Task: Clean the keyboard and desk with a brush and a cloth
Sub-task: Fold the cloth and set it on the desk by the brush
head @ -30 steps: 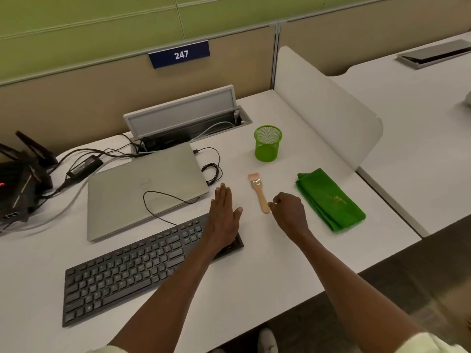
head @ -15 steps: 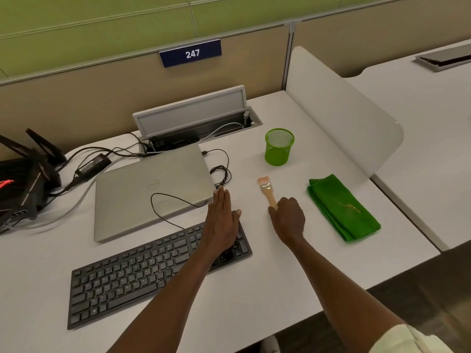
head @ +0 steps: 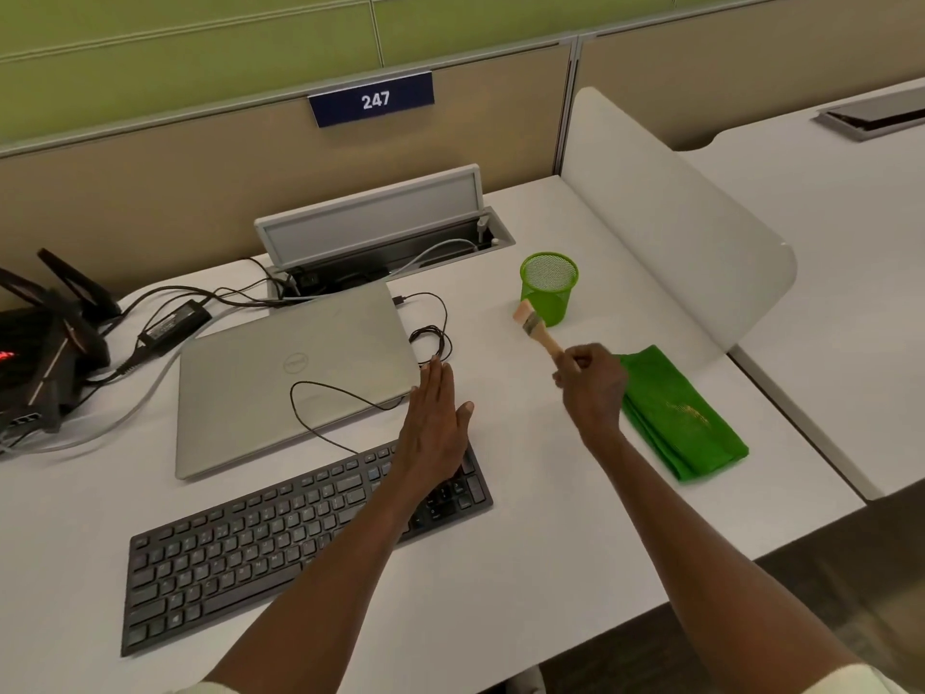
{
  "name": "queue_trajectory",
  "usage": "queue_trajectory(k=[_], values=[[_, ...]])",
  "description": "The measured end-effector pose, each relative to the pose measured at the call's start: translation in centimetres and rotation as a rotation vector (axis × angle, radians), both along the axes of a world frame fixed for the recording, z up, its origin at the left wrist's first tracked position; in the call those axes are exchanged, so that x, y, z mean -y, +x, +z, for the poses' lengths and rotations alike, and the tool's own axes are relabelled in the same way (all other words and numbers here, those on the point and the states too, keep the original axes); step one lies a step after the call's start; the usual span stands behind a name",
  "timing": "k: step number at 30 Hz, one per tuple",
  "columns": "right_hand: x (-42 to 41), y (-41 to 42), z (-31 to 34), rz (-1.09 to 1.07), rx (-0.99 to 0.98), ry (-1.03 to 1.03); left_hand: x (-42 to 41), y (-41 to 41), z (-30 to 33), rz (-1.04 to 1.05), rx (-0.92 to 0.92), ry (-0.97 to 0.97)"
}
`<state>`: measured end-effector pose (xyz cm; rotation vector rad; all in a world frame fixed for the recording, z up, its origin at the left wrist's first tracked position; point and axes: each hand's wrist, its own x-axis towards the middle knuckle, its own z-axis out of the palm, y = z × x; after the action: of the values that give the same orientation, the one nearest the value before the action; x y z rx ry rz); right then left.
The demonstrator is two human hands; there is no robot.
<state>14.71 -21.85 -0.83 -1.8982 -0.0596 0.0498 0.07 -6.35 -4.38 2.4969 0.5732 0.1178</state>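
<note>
the opening step of the task is in hand: the brush is being taken up, and no cleaning stroke is yet showing. the right hand (head: 590, 380), at centre right of the frame, is pinching the small flat brush with a pale wooden handle and light bristles (head: 538, 329) by the near end of its handle, fingers curled round it. the brush is riding clear of the white surface (head: 525, 568), tilting up and to the left, with its bristles showing in front of the green mesh cup (head: 549, 285); whether bristles and cup are touching cannot be told.

the left hand (head: 433, 423), at centre frame, is lying flat with fingers straight and together and thumb spread, its palm resting on the right end of the black full-size keyboard (head: 280, 538), seemingly steadying it. its fingertips are reaching towards the near right corner of the closed silver laptop (head: 295, 373), over which a thin black cable (head: 330, 393) is looping.

the folded green cloth (head: 683, 423) is lying untouched on the surface at right of the frame, just beside the right hand.

judged from this, the next move is calling for the brush to be carried leftwards and lowered, bristles down, onto the keys, sweeping between rows while the left hand is holding the keyboard still or sliding off the keys it is covering. the cloth is likely waiting for the later wipe.
</note>
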Motion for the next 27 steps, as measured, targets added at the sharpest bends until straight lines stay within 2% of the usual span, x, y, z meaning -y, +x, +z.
queue_trajectory(k=[5,8,14,21,27], values=[[-0.3,4.5,3.6,-0.034,0.304,-0.055,0.0,0.8,0.3,-0.015,0.024,0.000],[-0.9,7.1,5.2,-0.005,0.388,-0.099,0.0,1.3,0.7,-0.011,0.031,0.010],[-2.7,10.9,5.7,0.084,0.396,-0.243,-0.3,1.6,0.8,0.000,0.049,0.039],[-4.9,13.2,5.4,0.217,0.377,-0.624,-1.1,1.1,0.4,0.002,0.028,0.043],[-5.3,14.6,4.4,0.243,0.292,-0.616,-1.1,0.6,0.6,0.012,0.031,0.082]])
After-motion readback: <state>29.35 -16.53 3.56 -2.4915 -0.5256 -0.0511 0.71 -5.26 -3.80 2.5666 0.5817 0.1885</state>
